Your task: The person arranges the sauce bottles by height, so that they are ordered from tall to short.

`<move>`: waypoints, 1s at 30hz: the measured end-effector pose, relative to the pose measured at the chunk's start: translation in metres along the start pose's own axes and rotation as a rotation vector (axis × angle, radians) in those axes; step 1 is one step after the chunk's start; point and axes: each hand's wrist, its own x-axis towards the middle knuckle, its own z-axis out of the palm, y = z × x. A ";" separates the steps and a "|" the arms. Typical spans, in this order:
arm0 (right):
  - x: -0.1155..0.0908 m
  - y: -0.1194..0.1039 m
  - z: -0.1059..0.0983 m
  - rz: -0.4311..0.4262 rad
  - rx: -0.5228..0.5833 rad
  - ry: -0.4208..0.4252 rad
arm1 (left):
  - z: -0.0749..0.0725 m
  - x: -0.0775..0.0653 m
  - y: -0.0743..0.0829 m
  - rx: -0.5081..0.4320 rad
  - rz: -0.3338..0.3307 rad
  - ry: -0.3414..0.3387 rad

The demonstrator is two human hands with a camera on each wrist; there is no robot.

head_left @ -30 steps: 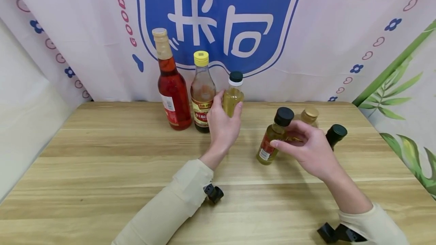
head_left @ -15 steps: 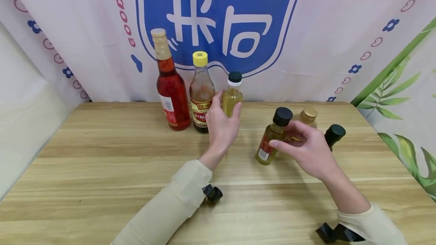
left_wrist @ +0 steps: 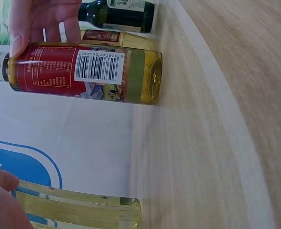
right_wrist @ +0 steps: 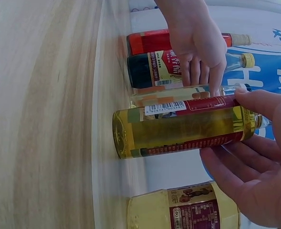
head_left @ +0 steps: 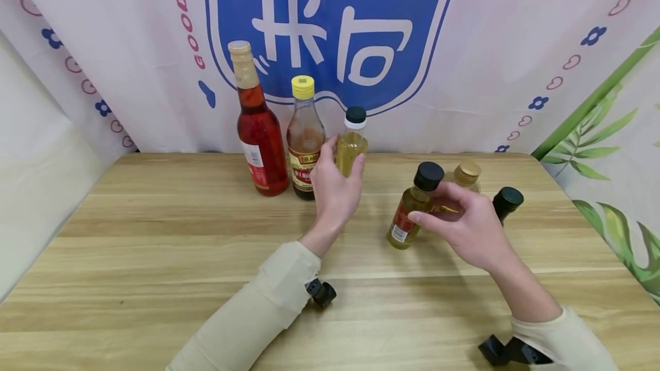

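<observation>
**Left hand (head_left: 337, 188) on a clear bottle (head_left: 352, 150), right hand (head_left: 474, 228) on a red-labelled bottle (head_left: 404, 222)**

Thumb and fingers clasp each. The clear bottle, holding pale yellow liquid, is just beside a yellow-capped bottle (head_left: 306, 133) of dark liquid; the red-labelled one, golden inside, is in front of a gold-capped bottle (head_left: 468, 173). Rightmost is a dark bottle (head_left: 507, 202), contents unclear; leftmost, a tall bottle (head_left: 263, 145) of red liquid. Below lies a wood-grained table (head_left: 154, 256); behind hangs a printed curtain (head_left: 495, 62).

A gap of tabletop (head_left: 378, 205) lies right of the left hand (head_left: 337, 188); a yellow-capped vinegar bottle (head_left: 305, 133) blocks its left, a green-capped bottle (head_left: 509, 200) the right hand's (head_left: 471, 228) right.
</observation>
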 end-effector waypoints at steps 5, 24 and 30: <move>0.002 -0.001 -0.001 0.017 0.019 -0.026 | -0.003 0.000 0.001 -0.020 0.010 0.004; -0.005 -0.018 -0.034 -0.210 0.189 0.228 | -0.022 -0.017 0.008 -0.029 0.175 0.025; -0.003 -0.010 -0.065 -0.239 0.435 0.340 | -0.022 -0.025 0.011 -0.075 0.239 -0.009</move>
